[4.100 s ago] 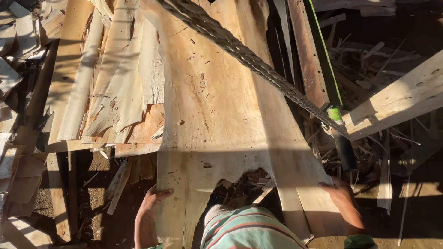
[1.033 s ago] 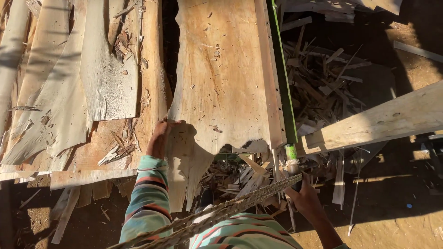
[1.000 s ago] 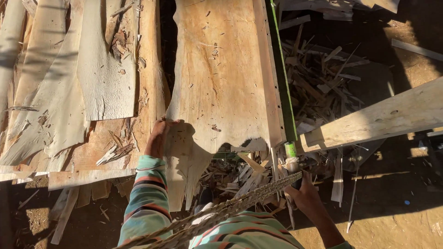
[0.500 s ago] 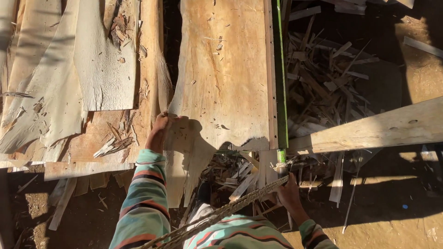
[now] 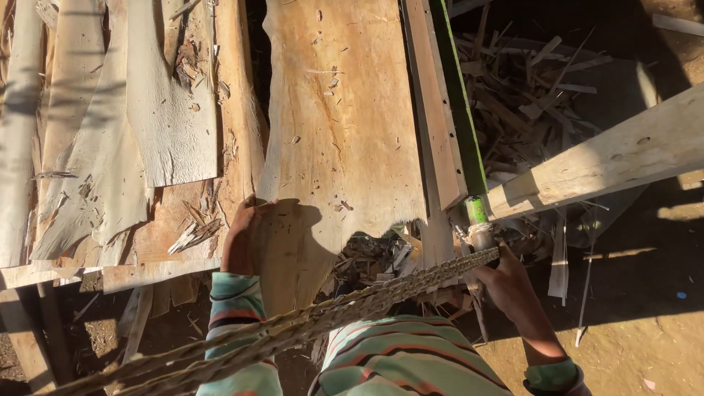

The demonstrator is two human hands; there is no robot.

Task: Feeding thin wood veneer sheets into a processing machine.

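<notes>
Outdoor wood yard: veneer sheets (image 5: 345,125), scrap pile (image 5: 528,95), dirt ground (image 5: 645,323).

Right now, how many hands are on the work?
2. The left hand grips the near left edge of the big veneer sheet. The right hand holds the end of the braided rope beside the green rail. No other hands show.

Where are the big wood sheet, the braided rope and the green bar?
wood sheet (image 5: 345,125), head view, middle of its face
braided rope (image 5: 367,308), head view, mid-length
green bar (image 5: 458,103), head view, its side
</notes>
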